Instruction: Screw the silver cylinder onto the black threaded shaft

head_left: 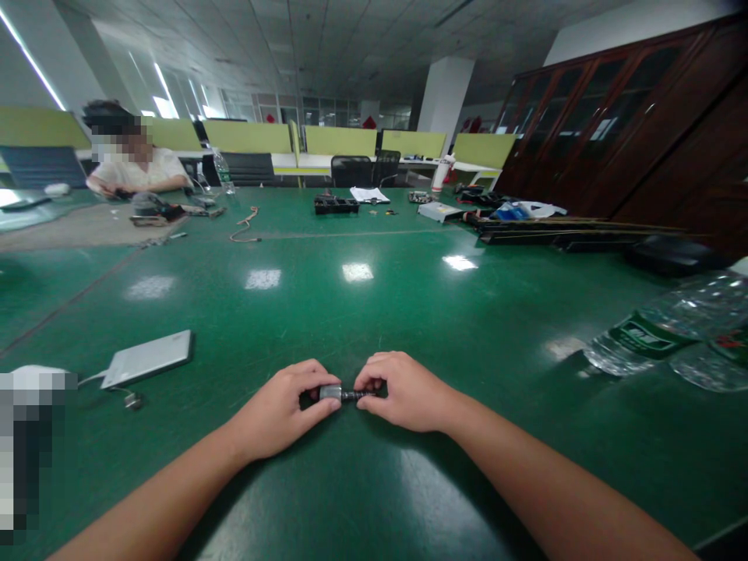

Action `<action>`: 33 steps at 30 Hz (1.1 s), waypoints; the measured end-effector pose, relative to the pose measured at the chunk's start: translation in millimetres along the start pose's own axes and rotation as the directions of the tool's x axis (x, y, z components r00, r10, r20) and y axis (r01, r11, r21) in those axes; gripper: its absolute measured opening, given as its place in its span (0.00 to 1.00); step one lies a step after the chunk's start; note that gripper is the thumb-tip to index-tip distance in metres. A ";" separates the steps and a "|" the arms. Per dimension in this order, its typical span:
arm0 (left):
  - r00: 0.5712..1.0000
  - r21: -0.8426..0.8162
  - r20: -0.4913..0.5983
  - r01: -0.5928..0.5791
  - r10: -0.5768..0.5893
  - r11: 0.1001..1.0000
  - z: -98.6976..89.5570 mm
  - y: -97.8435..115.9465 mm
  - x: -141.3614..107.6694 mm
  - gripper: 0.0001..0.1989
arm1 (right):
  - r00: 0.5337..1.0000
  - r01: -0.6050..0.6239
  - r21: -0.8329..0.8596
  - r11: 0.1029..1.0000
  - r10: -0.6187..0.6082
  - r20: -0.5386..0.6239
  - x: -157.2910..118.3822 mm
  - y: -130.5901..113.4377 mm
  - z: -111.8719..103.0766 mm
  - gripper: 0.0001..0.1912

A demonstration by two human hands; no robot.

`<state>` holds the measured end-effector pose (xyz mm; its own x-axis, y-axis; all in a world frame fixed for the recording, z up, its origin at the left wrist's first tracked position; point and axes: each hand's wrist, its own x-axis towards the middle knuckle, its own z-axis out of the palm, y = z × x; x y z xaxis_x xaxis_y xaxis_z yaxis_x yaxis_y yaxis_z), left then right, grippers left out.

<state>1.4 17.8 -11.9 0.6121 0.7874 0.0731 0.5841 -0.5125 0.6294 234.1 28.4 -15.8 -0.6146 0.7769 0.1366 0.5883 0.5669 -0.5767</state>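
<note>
Just above the green table, or resting on it, a small part lies level between my hands: a silver metal cylinder (330, 393) with a dark, ridged shaft (350, 396) pointing right. My left hand (277, 409) pinches the cylinder between thumb and fingers. On the other side, the thumb and curled fingers of my right hand (409, 392) close around the free end of the shaft. That end is mostly covered by my fingers, and the part's exact kind cannot be made out.
The green table (374, 312) carries a silver power bank (150, 358) with a cable at left. Clear plastic bottles (648, 335) lie at right. Farther back are a black tray (336, 204), papers (369, 195) and long dark strips (543, 230). Another person (140, 167) sits at far left.
</note>
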 end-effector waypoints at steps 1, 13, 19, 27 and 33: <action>1.000 0.000 -0.001 -0.003 0.003 1.000 -0.2 -0.2 -0.3 0.10 | 1.000 -0.003 0.000 1.000 0.003 0.005 -0.2 0.2 -1.0 0.05; 1.000 0.006 -0.003 -0.011 0.011 1.000 -0.4 -0.2 -3.2 0.10 | 0.998 -0.046 0.026 0.999 0.045 0.053 -3.6 6.0 -9.3 0.05; 1.000 0.002 -0.003 -0.013 0.013 1.000 0.2 -2.9 -4.8 0.10 | 0.994 -0.075 0.041 0.996 0.072 0.078 -4.6 10.8 -14.3 0.06; 1.000 0.003 0.000 -0.009 0.009 1.000 0.1 -1.5 -3.7 0.10 | 0.988 -0.097 0.020 0.995 0.094 0.126 -6.8 28.2 -28.0 0.07; 1.000 0.011 -0.007 -0.011 0.011 1.000 0.0 -1.5 -3.6 0.11 | 0.988 -0.083 0.042 0.996 0.077 0.133 -6.8 27.2 -27.9 0.07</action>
<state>-1.6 15.8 -13.2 0.6149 0.7840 0.0852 0.5831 -0.5247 0.6202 268.9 46.3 -10.0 -0.6319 0.7749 -0.0165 0.6148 0.4882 -0.6194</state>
